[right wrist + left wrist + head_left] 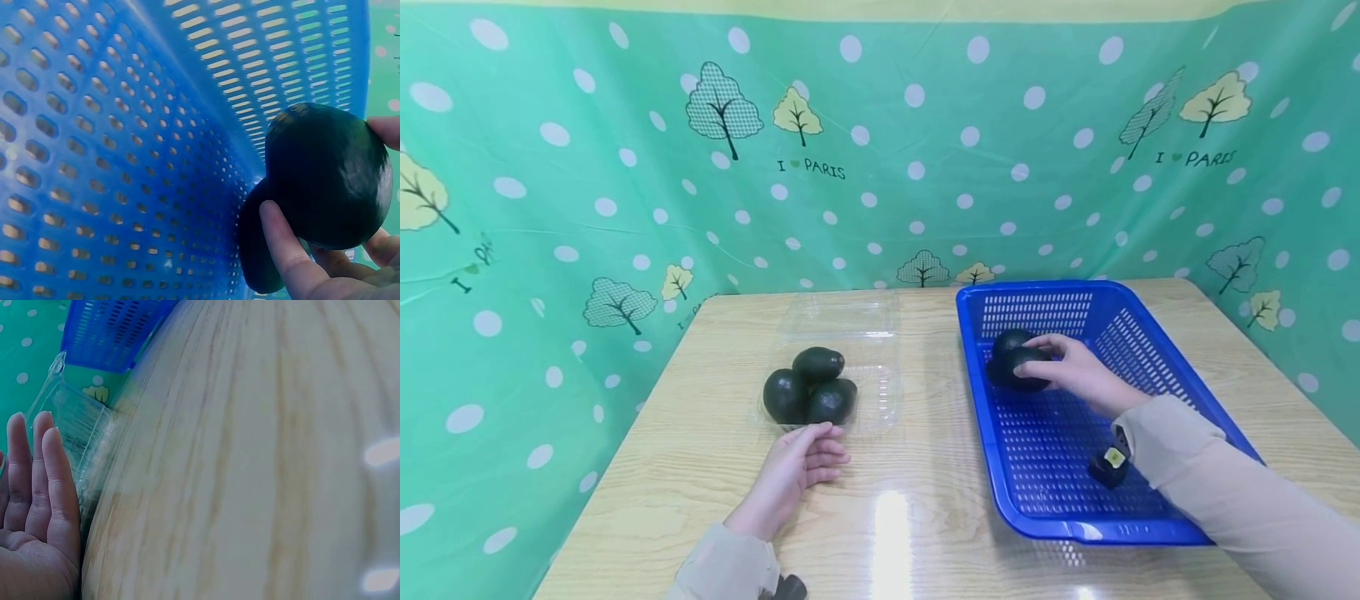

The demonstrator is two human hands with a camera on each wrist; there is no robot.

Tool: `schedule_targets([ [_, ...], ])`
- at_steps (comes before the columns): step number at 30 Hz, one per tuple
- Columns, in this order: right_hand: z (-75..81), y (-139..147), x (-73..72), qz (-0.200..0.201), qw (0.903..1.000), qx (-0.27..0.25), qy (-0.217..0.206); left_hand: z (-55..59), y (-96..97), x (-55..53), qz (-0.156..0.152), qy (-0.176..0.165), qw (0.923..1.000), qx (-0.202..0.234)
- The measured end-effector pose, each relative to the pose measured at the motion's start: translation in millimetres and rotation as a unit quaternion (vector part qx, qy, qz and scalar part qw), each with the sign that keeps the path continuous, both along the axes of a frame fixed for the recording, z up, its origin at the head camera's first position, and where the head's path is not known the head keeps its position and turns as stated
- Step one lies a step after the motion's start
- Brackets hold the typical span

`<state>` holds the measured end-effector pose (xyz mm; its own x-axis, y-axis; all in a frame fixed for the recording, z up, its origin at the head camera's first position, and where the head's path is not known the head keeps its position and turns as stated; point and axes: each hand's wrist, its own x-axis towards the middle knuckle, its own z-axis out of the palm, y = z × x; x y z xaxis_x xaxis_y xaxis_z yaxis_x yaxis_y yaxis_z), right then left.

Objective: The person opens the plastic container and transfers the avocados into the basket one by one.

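Note:
In the blue basket (1037,492) my right hand (1078,375) grips a dark green avocado (328,175) between thumb and fingers. Behind and beside it, more avocado (1011,340) shows, partly hidden by the held one. To the left, a clear plastic clamshell box (880,392) lies with its lid folded back. Three avocados sit together at its left side: one at the back (818,364), one at the left (786,397) and one at the front (832,402). My left hand (797,467) is at the box's front edge, its fingers loosely bent and holding nothing.
The basket stands on the right of the wooden table (647,483). A green polka-dot cloth (865,217) hangs behind and along the sides. Dark wrist-camera parts (1108,467) show under the right sleeve, over the basket floor.

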<state>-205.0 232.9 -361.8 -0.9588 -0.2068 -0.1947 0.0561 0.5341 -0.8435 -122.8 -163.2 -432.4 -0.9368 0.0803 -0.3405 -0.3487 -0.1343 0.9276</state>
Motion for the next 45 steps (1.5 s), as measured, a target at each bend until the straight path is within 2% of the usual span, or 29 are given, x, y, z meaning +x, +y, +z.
schedule_targets([
  [12,-9.4,-2,-0.3,0.006,0.9996,0.027,-0.001,-1.9,0.3,-0.1,-0.004,0.005,1.0,0.005],
  [27,-18.7,-1,-2.6,0.01,0.9994,0.031,-0.007,-1.3,0.2,0.5,0.0,-0.003,1.0,0.008],
  [45,-18.1,5,-4.3,0.031,0.9979,0.056,-0.011,-3.7,-1.0,-1.7,0.0,0.001,1.0,0.006],
])
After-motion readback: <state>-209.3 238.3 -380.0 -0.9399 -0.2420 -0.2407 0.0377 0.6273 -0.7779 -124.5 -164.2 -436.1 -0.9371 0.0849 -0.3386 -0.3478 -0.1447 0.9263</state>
